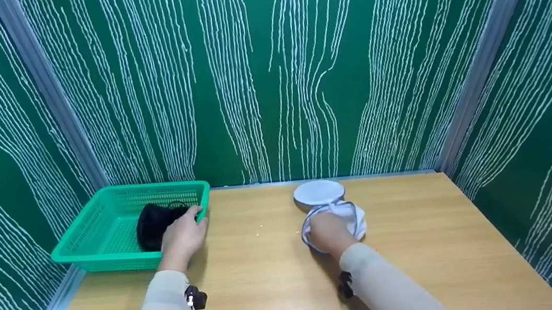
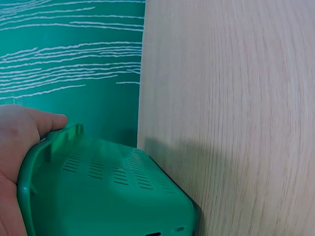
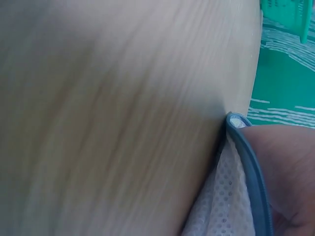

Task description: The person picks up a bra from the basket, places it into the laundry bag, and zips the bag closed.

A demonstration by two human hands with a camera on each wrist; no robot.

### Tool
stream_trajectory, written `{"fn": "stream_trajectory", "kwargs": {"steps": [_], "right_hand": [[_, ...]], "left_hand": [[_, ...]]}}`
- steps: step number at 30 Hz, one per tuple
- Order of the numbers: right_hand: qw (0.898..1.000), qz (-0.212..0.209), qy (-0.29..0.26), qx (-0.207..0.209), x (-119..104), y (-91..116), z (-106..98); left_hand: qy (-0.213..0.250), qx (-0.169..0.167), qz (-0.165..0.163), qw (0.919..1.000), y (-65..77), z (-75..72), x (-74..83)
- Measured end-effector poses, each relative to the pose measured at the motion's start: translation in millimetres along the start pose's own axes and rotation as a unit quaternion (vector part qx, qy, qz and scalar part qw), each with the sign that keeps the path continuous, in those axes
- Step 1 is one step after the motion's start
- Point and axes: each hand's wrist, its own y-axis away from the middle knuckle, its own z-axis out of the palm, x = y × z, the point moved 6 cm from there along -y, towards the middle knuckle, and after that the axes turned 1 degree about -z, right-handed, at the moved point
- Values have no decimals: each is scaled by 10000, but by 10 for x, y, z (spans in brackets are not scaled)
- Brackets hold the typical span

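At the right-hand rim of the green plastic basket (image 1: 94,263), my left hand (image 1: 184,238) grips the edge, its thumb (image 2: 52,120) lying along the rim in the left wrist view. A dark, soft-looking black item (image 1: 154,227) lies inside the basket beside that hand. My right hand (image 1: 328,230) reaches into the opening of a white mesh bag (image 3: 229,191) with a blue-grey zip edge. Its fingertips are hidden in the bag, so I cannot tell what they hold. Behind the opening stands the bag's round, pale lid (image 1: 319,192).
The wooden table (image 1: 266,293) runs back to a green wall (image 1: 266,72) covered in white wavy lines. Metal posts (image 1: 489,50) mark the corners. A few tiny pale specks lie between the basket and the bag.
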Motion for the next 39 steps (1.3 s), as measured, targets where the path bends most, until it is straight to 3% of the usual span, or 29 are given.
{"fn": "stream_trajectory", "kwargs": {"steps": [5, 12, 22, 32, 39], "right_hand": [[9993, -179, 252, 192, -142, -31, 36], [9995, 20, 297, 44, -314, -63, 41], [9942, -456, 974, 59, -694, -70, 103], [9964, -561, 627, -135, -955, -81, 85], [9978, -161, 98, -638, -950, -75, -19]], "left_hand": [[-43, -7, -48, 10000, 14, -25, -1], [-2, -49, -62, 10000, 19, -31, 24], [-96, -26, -61, 9999, 15, -20, 15], [-216, 120, -51, 9997, 26, -8, 52], [-367, 206, -17, 9991, 11, -34, 87]]}}
